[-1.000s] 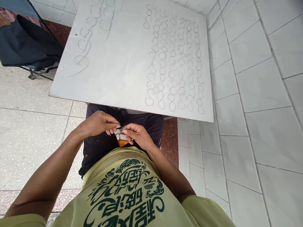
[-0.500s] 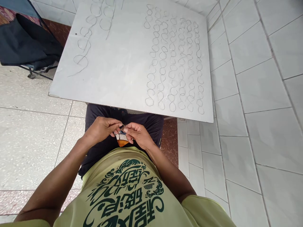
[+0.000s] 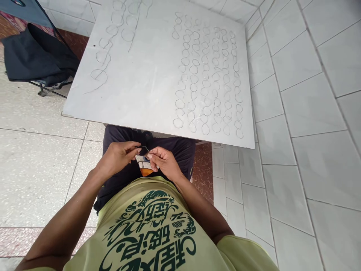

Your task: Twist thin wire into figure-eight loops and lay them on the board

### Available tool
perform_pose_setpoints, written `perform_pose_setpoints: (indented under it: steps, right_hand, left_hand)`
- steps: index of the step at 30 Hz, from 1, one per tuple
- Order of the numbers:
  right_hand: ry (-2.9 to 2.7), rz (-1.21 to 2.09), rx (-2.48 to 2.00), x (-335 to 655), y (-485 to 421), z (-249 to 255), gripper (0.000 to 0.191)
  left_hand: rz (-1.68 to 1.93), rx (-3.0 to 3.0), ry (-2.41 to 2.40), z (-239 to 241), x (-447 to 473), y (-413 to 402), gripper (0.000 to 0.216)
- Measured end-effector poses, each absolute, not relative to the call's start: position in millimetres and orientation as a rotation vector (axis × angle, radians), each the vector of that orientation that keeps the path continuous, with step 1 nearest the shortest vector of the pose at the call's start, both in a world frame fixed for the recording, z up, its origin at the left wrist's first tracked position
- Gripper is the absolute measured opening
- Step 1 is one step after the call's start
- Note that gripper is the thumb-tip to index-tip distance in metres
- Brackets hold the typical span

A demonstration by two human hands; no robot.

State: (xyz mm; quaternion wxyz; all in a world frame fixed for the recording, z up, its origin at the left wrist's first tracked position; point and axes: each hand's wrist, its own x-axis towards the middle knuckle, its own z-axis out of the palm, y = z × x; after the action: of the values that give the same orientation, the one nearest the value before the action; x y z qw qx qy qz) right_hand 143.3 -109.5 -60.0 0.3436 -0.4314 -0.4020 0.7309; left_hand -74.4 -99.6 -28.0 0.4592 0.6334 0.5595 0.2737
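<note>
Above my lap, a thin curved wire (image 3: 145,147) stretches between my two hands and bends into loops. My left hand (image 3: 120,156) pinches its left end between thumb and fingertips. On the other side my right hand (image 3: 163,160) is closed on the wire where two curves meet, and a small loop shows over its fingers. Both hands are in front of the near edge of a white tabletop (image 3: 141,98). Rows of wire figure-eight shapes (image 3: 207,109) lie on its right part. Longer looped wires (image 3: 103,64) lie on its far left.
A folding chair with dark cloth (image 3: 39,56) stands at the left of the table. A tiled wall (image 3: 296,113) runs along the right side. Speckled floor tiles (image 3: 36,162) extend at left. Something orange (image 3: 146,172) shows below my hands.
My left hand has moved slightly left, away from my right hand, and more of the wire's curve shows between them. The view has shifted a little.
</note>
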Motion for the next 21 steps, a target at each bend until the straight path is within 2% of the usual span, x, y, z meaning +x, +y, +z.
perform_pose_setpoints:
  steps: [13,18,21]
  right_hand:
    - [-0.978,1.903,-1.099,138,-109,-57,0.038]
    - [-0.947,1.908,-1.098,139,-105,-53,0.039]
    - [-0.947,1.885,-1.119,142,-104,-52,0.038]
  left_hand:
    - [0.773,2.032,1.551,-35,-51,-109,0.038]
    - [0.863,1.838,1.662,-39,-43,-114,0.035]
    - [0.904,1.721,1.598,-28,-52,-113,0.041]
